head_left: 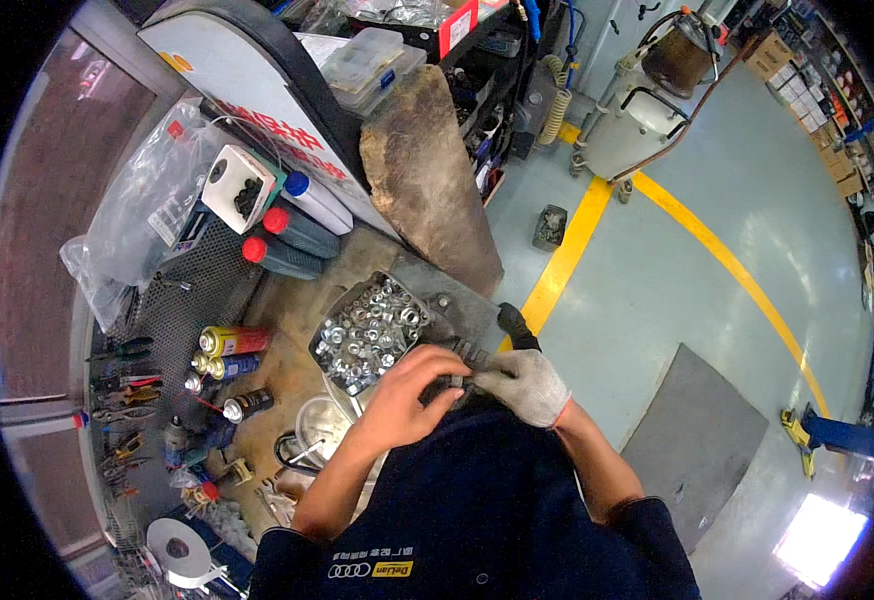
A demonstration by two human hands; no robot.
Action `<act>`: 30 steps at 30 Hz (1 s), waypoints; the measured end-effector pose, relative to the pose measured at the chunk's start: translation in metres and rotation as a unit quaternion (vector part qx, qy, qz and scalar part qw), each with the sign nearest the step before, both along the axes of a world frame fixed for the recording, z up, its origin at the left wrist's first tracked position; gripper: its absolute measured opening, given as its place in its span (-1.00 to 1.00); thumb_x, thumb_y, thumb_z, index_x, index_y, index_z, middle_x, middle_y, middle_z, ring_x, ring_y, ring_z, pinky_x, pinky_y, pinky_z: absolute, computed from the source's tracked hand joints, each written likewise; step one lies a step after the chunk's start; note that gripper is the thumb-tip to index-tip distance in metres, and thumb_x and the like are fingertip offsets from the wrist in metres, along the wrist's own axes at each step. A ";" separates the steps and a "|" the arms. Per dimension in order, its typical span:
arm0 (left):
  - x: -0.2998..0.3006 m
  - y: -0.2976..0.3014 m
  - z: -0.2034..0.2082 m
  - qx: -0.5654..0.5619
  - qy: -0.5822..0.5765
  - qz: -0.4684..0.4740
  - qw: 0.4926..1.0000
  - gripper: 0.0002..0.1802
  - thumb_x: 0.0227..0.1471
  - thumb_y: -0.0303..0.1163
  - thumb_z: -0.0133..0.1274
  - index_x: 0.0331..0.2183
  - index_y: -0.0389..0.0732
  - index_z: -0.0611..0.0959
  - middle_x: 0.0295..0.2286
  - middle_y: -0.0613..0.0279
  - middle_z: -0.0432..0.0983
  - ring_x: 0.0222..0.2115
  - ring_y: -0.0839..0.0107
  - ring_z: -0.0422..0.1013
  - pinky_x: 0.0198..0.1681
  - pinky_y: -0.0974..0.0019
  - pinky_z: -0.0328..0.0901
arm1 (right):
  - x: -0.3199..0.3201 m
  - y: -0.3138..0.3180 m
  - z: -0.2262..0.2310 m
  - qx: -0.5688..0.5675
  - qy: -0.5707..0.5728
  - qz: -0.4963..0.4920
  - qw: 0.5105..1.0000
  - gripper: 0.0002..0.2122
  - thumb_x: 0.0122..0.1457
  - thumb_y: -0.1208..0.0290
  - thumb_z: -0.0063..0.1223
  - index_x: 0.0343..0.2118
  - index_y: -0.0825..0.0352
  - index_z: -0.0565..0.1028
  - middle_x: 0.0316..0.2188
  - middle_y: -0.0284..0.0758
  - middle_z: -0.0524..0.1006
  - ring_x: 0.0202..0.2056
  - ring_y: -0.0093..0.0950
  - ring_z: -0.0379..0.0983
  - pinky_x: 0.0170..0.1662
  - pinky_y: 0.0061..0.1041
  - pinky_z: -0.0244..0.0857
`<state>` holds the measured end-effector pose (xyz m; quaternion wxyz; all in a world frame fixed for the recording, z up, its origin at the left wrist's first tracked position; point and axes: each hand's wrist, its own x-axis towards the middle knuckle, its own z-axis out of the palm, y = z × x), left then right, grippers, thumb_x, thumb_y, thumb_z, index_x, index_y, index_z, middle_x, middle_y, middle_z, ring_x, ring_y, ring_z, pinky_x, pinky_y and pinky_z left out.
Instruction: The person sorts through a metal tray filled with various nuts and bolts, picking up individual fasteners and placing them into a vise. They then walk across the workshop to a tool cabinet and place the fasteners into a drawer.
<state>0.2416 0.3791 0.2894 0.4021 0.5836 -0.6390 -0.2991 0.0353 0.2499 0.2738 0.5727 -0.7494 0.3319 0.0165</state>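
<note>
My bare left hand [409, 398] is curled, its thumb and fingertips closing toward a small dark metal piece [457, 381]; the kind of piece I cannot make out. My right hand [525, 386] wears a whitish work glove. Its fingers are bent in against the left fingertips, closed around something mostly hidden by the glove. Just beyond both hands is a dark, ridged metal thing [469, 352], partly covered by them. A black tray full of shiny nuts [369, 332] sits just past my left hand on the worn bench. At the bench corner lies a black glove [518, 328].
Spray cans [234, 340], red-capped bottles [290, 245] and a clear round container [322, 425] crowd the bench's left side. Pliers [127, 395] hang on a perforated panel. A small bin [550, 228] and a wheeled drum [637, 125] stand on the floor, near a grey mat [692, 445].
</note>
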 end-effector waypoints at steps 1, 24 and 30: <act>-0.002 -0.001 0.006 0.117 0.066 0.046 0.990 -0.64 0.16 -0.52 0.24 0.00 -0.23 0.62 -0.12 0.05 0.62 -0.04 0.29 0.56 0.00 0.22 0.45 | 0.001 0.000 0.002 0.000 -0.006 -0.002 1.000 -0.59 0.31 0.05 0.11 -0.24 0.40 0.64 -0.31 0.01 0.61 -0.17 0.03 0.57 -0.08 -0.13 0.42; 0.052 0.025 0.011 0.104 -0.014 0.030 0.994 -0.03 -0.06 -0.51 0.11 0.41 -0.21 0.23 0.03 0.05 0.67 0.07 -0.08 0.54 0.21 -0.05 0.38 | 0.041 -0.019 0.022 0.011 -0.019 0.037 0.999 -0.60 0.28 0.08 0.17 -0.29 0.44 0.66 -0.41 0.04 0.61 -0.32 -0.05 0.56 -0.16 -0.15 0.41; 0.067 0.030 0.007 0.018 -0.077 0.042 0.996 0.08 -0.27 -0.53 0.04 0.40 -0.28 0.23 0.06 0.05 0.65 0.14 -0.08 0.47 0.35 -0.11 0.21 | 0.067 -0.025 0.019 -0.019 -0.010 0.078 0.997 -0.57 0.29 0.03 0.14 -0.31 0.43 0.66 -0.38 0.08 0.61 -0.25 0.04 0.57 -0.11 -0.11 0.40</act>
